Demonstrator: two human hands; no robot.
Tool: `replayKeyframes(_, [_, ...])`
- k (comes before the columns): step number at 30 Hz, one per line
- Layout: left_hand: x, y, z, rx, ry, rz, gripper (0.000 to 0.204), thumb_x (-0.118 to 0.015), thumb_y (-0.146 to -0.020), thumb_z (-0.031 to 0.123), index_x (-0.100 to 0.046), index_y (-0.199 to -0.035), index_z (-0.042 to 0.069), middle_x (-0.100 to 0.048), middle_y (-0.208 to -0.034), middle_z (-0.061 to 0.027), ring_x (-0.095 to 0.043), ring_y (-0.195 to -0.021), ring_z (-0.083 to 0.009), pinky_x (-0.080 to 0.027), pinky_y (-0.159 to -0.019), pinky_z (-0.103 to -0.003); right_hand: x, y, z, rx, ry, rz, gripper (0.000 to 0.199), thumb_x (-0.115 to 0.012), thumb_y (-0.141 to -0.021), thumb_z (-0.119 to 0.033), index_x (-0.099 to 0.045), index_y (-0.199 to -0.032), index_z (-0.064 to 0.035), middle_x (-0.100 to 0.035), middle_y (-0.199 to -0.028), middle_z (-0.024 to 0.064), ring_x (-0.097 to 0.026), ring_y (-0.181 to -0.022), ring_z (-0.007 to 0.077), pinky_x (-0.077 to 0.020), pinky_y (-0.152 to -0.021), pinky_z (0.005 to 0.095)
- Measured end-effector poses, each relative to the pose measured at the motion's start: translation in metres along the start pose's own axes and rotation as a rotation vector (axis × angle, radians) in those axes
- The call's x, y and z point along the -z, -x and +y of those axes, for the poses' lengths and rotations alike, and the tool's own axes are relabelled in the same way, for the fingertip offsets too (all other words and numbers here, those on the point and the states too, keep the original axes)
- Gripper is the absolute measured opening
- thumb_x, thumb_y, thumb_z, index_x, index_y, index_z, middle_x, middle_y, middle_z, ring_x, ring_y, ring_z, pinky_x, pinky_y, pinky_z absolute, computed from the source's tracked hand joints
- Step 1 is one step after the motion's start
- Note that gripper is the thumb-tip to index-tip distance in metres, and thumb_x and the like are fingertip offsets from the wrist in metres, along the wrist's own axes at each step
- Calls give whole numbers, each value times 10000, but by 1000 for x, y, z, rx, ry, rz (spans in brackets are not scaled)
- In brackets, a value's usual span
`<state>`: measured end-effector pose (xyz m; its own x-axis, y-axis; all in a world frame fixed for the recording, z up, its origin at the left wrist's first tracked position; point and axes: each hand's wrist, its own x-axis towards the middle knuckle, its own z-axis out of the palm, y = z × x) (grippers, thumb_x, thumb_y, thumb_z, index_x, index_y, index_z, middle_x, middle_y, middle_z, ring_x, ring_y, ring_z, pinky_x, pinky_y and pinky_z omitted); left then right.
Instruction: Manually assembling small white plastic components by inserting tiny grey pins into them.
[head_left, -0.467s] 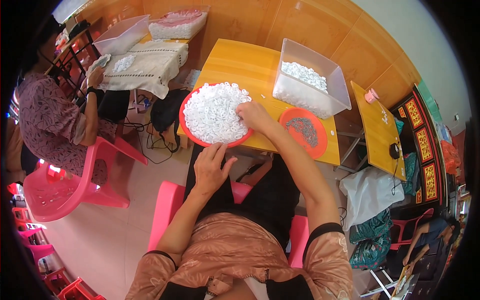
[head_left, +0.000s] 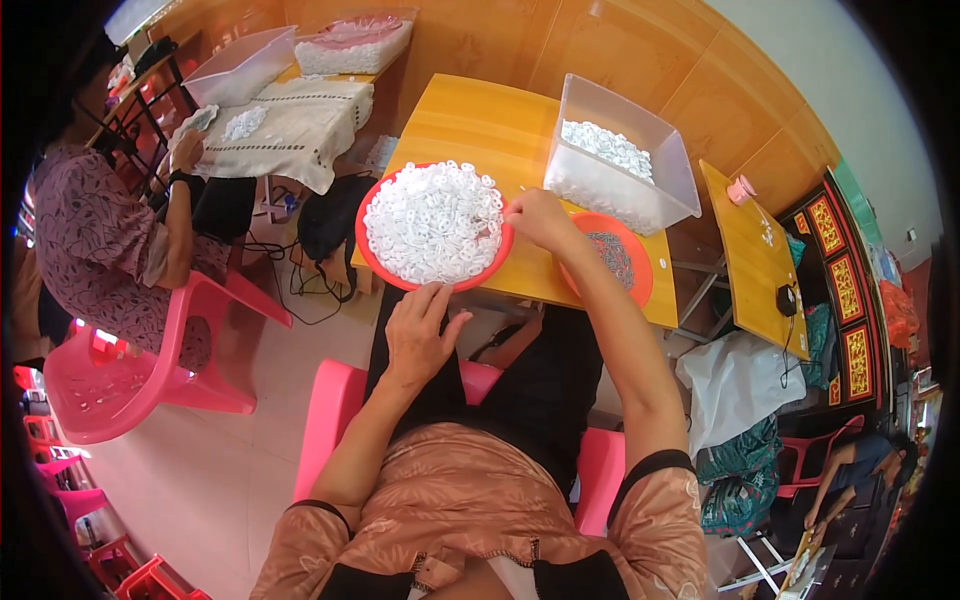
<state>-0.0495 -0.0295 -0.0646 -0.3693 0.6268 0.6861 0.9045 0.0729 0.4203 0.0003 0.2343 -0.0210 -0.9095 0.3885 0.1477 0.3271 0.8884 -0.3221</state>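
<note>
A round red basin (head_left: 365,245) heaped with small white plastic pieces (head_left: 430,220) sits at the near left of the yellow table. My left hand (head_left: 420,330) is open, its fingertips resting against the basin's near rim and its thumb held apart. At the basin's right rim is my right hand (head_left: 543,218), its fingers curled together; what they pinch, if anything, is hidden. Just beyond my right wrist lies a shallow orange-red dish (head_left: 640,275) with small grey metal parts (head_left: 612,256), partly covered by my forearm.
A clear plastic bin (head_left: 622,190) of white pieces stands at the back right of the yellow table (head_left: 480,115). To the left, a person (head_left: 120,230) sits in a pink chair (head_left: 110,400) at a cloth-covered table (head_left: 300,120). White and green sacks (head_left: 740,390) lie at right.
My right hand has drawn back from over the white pieces to the basin's right rim. My left hand stays at the near rim.
</note>
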Motion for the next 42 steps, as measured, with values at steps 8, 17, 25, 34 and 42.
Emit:
replayKeyframes(8, [-1,1,-1,2,-6,1,399,-727,-712,209,-588,-1035,20,-580,-1000,-96,-568,-873,-267,-455,-721,-348,-12,31,15,-163,-52,-84,106,-586,-686,-101,-673,-661,-44,-634,-732,187,-625,-740,356,-503,-715,431])
replayKeyframes(17, [2,-4,0,33,76,14,360,-732,-706,178,-591,-992,11,-590,-951,-117,-581,-835,-292,-474,-713,-358,-9,11,-30,-84,-62,190,111,-596,-725,-132,-672,-719,-51,-644,-773,167,-625,-739,336,-495,-679,450])
replayKeyframes(25, [-2,-1,0,21,59,17,369,-731,-713,196,-594,-1003,13,-592,-967,-114,-583,-846,-286,-474,-718,-358,-43,1,-16,-115,52,238,117,-578,-729,-127,-659,-735,-43,-616,-831,168,-602,-777,342,-479,-702,437])
replayKeyframes(34, [-1,-1,0,22,38,5,389,-733,-710,198,-589,-1020,14,-586,-986,-109,-577,-865,-281,-470,-725,-353,-20,10,-8,-90,-69,238,112,-573,-745,-137,-633,-732,-44,-610,-849,178,-598,-808,355,-480,-751,451])
replayKeyframes(42, [-2,-1,2,10,29,11,398,-737,-704,195,-587,-1022,9,-585,-981,-112,-575,-857,-284,-469,-723,-352,-43,3,-17,2,52,256,95,-611,-711,-155,-662,-726,-76,-596,-815,173,-600,-750,346,-486,-698,437])
